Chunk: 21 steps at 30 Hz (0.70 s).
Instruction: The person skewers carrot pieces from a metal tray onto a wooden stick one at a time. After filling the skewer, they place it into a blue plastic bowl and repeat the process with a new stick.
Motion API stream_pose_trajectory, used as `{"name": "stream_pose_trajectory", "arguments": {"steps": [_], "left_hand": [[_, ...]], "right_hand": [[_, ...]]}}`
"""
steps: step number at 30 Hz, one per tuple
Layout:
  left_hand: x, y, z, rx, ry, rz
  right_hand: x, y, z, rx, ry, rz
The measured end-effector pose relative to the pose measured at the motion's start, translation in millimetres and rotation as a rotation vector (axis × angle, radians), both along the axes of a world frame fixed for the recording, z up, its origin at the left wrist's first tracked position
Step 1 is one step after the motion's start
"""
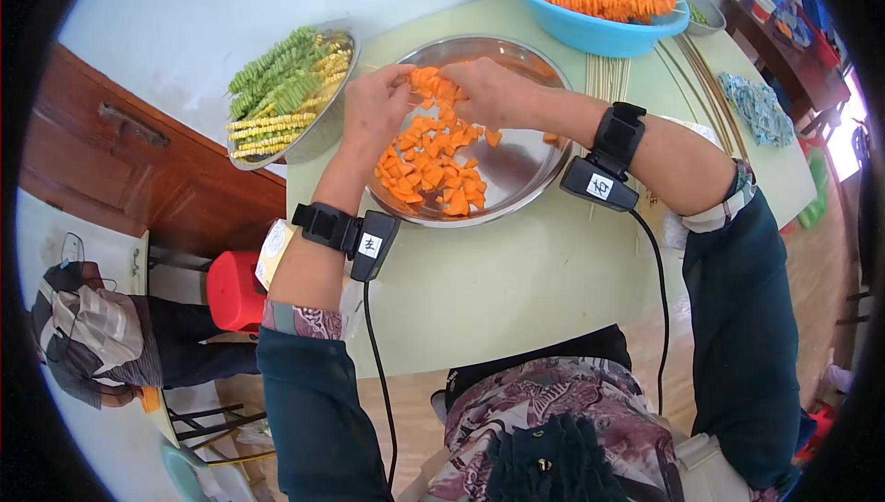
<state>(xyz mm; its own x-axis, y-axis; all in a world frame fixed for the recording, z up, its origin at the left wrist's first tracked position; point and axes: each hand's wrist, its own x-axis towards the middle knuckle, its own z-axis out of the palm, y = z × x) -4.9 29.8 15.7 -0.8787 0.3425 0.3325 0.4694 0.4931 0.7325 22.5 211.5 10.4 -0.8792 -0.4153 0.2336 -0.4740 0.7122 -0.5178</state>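
Both hands work over a round steel tray (516, 212) in which a heap of cut orange carrot pieces (419, 165) lies. My left hand (376, 104) is above the tray's left side, fingers closed at the left end of a row of carrot slices (431, 84) that looks threaded on a skewer. At the right end of that row, my right hand (489, 94) has its fingers bent and pinched against the slices. The skewer itself is mostly hidden by the fingers and carrot.
Left of the tray, a metal bowl (343, 73) holds green and yellow skewers. A blue basin (590, 39) with carrot skewers stands at the back, beside bare wooden sticks (608, 78). A blue-white cloth (756, 107) lies right. Another person (120, 327) is at far left near a red stool (235, 290).
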Motion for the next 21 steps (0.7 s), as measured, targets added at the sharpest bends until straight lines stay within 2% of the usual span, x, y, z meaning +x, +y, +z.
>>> {"name": "stream_pose_trajectory", "arguments": {"steps": [5, 7, 11, 12, 15, 17, 18, 20, 21], "left_hand": [[0, -4, 2, 0.053, -0.081, 0.006], [4, -4, 6, 0.168, -0.057, -0.024], [-4, -15, 10, 0.116, -0.018, 0.039], [-8, -18, 9, 0.117, -0.023, 0.036], [-14, -23, 1, 0.003, -0.073, 0.074], [-14, -23, -3, -0.312, -0.023, -0.019], [-15, -23, -8, -0.309, -0.026, -0.021], [-15, -22, -20, -0.432, 0.191, -0.212], [-12, -19, -19, -0.428, 0.189, -0.215]], "right_hand": [[-2, 2, -5, -0.015, 0.094, 0.039], [-3, 3, -3, -0.013, 0.142, 0.01], [-13, 10, -1, -0.058, 0.05, -0.047], [-20, 12, -5, -0.064, 0.128, -0.05], [-30, 16, -17, -0.075, 0.241, -0.091], [-30, 19, -20, -0.079, 0.276, -0.129], [-29, 20, -19, -0.051, 0.259, -0.136], [-28, 22, -18, -0.019, 0.241, -0.144], [-31, 23, -19, 0.026, 0.188, -0.155]]}}
